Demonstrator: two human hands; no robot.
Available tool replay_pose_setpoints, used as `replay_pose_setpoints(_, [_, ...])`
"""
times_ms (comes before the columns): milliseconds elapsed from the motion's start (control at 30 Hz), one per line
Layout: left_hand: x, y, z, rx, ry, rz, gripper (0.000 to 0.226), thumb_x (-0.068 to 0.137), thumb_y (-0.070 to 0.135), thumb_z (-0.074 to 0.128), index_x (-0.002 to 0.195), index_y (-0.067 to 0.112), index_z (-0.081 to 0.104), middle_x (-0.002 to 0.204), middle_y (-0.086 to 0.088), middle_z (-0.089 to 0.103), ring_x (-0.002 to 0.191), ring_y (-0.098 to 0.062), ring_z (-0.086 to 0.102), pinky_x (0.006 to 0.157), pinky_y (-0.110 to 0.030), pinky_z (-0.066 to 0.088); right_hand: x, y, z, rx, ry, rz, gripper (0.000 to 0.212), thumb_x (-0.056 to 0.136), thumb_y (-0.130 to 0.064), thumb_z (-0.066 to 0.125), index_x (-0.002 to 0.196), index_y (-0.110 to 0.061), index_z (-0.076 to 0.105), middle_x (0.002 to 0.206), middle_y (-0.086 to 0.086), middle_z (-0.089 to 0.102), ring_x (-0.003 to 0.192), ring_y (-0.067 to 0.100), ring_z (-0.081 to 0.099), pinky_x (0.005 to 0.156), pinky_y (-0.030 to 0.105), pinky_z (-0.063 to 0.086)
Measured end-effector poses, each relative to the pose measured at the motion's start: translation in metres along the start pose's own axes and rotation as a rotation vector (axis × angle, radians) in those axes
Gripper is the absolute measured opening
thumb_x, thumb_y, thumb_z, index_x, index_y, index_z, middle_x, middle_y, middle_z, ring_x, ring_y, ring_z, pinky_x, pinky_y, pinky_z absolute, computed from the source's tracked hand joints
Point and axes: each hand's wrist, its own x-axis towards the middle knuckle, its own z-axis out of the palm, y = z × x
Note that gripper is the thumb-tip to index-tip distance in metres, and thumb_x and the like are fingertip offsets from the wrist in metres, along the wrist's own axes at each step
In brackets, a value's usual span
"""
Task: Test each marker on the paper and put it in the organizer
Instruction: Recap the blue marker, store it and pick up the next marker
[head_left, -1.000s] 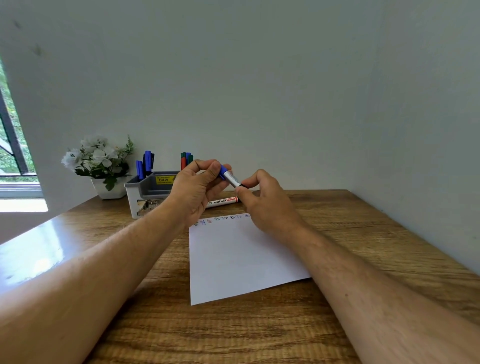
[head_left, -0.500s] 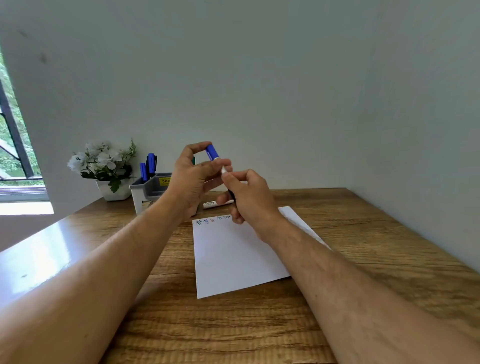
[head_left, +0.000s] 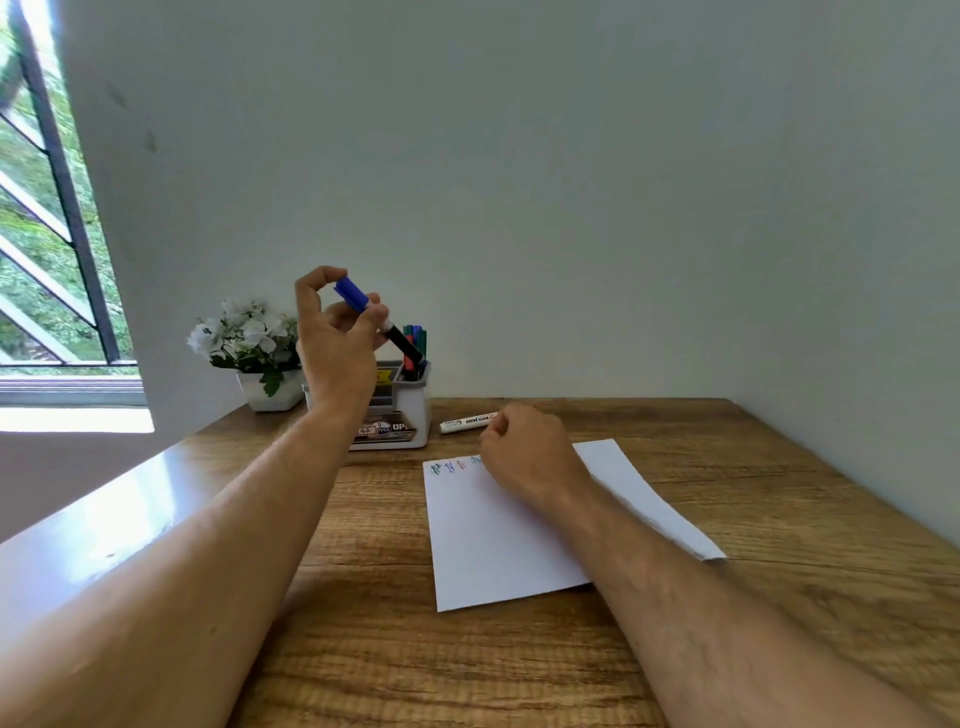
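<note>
The head camera shows a wooden table (head_left: 363, 649) against a pale wall. Far on the left stands a white pot of white flowers (head_left: 249, 343). Just right of it is the grey organizer (head_left: 415, 415), near the far edge.

The left hand (head_left: 337, 343) is up above the organizer. It pinches a blue marker (head_left: 374, 322) between thumb and fingers, tilted, blue end high, dark end low and pointing at the right-hand cup. That cup already holds a bunch of markers (head_left: 415, 338), green, blue and red, standing up. The hand hides the left part of the organizer, so I cannot tell what is in there.

The cup looks crowded. I think the tilted marker could bump the others or catch the rim and fall on the table.

To the right, a white marker (head_left: 467, 422) lies flat, just past the paper (head_left: 498, 540), which has small coloured scribbles along its far edge. The right hand (head_left: 524, 457) rests there in a loose fist, holding nothing that I can see. Its arm could slide the paper.
</note>
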Motion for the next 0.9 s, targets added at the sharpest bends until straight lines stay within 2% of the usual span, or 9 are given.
replay_pose_setpoints(133, [0.016,-0.001,0.003,0.115,0.129,0.110,0.048,0.087,0.001,0.066,0.111,0.039,0.048,0.092,-0.004,0.071,0.084,-0.018,0.071,0.085,-0.043,0.059,0.000,-0.001,0.003,-0.090,-0.065,0.001,0.020,0.094,-0.016,0.051,0.100,-0.011,0.069,0.097,0.005,0.069,0.083,0.018,0.061,0.065,0.025,0.043])
replay_pose_setpoints(233, [0.023,-0.009,0.008,0.247,0.158,0.135,0.045,0.087,0.007,0.067,0.115,0.037,0.049,0.091,0.003,0.070,0.085,-0.015,0.070,0.085,-0.042,0.058,0.002,-0.002,0.003,-0.102,-0.066,0.010,0.020,0.093,-0.016,0.052,0.099,-0.010,0.069,0.093,0.005,0.067,0.077,0.017,0.058,0.064,0.025,0.043])
replay_pose_setpoints(367, [0.026,-0.025,0.008,0.395,0.084,0.147,0.043,0.088,0.012,0.067,0.117,0.037,0.048,0.088,0.007,0.067,0.081,-0.010,0.067,0.079,-0.030,0.056,0.006,-0.002,0.002,-0.108,-0.072,0.029,0.018,0.093,-0.020,0.055,0.099,-0.011,0.070,0.093,0.004,0.067,0.075,0.016,0.057,0.052,0.023,0.037])
replay_pose_setpoints(433, [0.026,-0.030,0.007,0.443,0.041,0.138,0.044,0.088,0.012,0.068,0.116,0.039,0.047,0.086,0.008,0.067,0.077,-0.010,0.067,0.070,-0.019,0.052,0.007,-0.002,0.003,-0.103,-0.081,0.028,0.018,0.091,-0.020,0.057,0.097,-0.011,0.071,0.094,0.003,0.069,0.073,0.015,0.057,0.049,0.021,0.036])
replay_pose_setpoints(500, [0.026,-0.033,0.007,0.469,0.007,0.127,0.044,0.089,0.009,0.067,0.114,0.040,0.047,0.085,0.008,0.067,0.074,-0.009,0.068,0.056,-0.006,0.046,0.008,-0.001,0.004,-0.107,-0.091,0.023,0.018,0.090,-0.019,0.058,0.096,-0.011,0.072,0.095,0.003,0.070,0.073,0.014,0.057,0.052,0.021,0.039])
replay_pose_setpoints(567, [0.026,-0.034,0.006,0.499,-0.022,0.115,0.045,0.090,0.005,0.065,0.113,0.040,0.048,0.085,0.007,0.066,0.071,-0.006,0.067,0.050,0.000,0.041,0.008,0.000,0.004,-0.110,-0.091,0.020,0.018,0.089,-0.019,0.058,0.096,-0.011,0.072,0.096,0.003,0.071,0.075,0.015,0.057,0.059,0.023,0.042])
replay_pose_setpoints(667, [0.023,-0.038,0.007,0.589,-0.062,0.070,0.043,0.093,0.005,0.061,0.118,0.038,0.047,0.091,0.002,0.066,0.072,-0.001,0.063,0.047,-0.007,0.042,0.009,0.000,0.005,-0.113,-0.095,0.017,0.017,0.089,-0.021,0.059,0.097,-0.012,0.072,0.097,0.002,0.069,0.076,0.014,0.058,0.058,0.024,0.043])
replay_pose_setpoints(800, [0.021,-0.044,0.007,0.692,-0.091,0.022,0.041,0.094,0.006,0.059,0.122,0.034,0.049,0.094,-0.001,0.066,0.072,0.000,0.060,0.054,-0.012,0.038,0.009,0.002,0.006,-0.112,-0.097,0.008,0.016,0.089,-0.023,0.062,0.096,-0.013,0.071,0.095,0.001,0.069,0.072,0.010,0.056,0.051,0.021,0.039])
replay_pose_setpoints(900, [0.020,-0.047,0.006,0.745,-0.162,-0.012,0.040,0.095,0.007,0.057,0.126,0.033,0.048,0.095,-0.003,0.067,0.078,-0.006,0.062,0.055,-0.014,0.039,0.010,0.003,0.006,-0.112,-0.092,0.010,0.015,0.089,-0.024,0.062,0.094,-0.013,0.072,0.093,0.001,0.069,0.072,0.010,0.056,0.051,0.021,0.039])
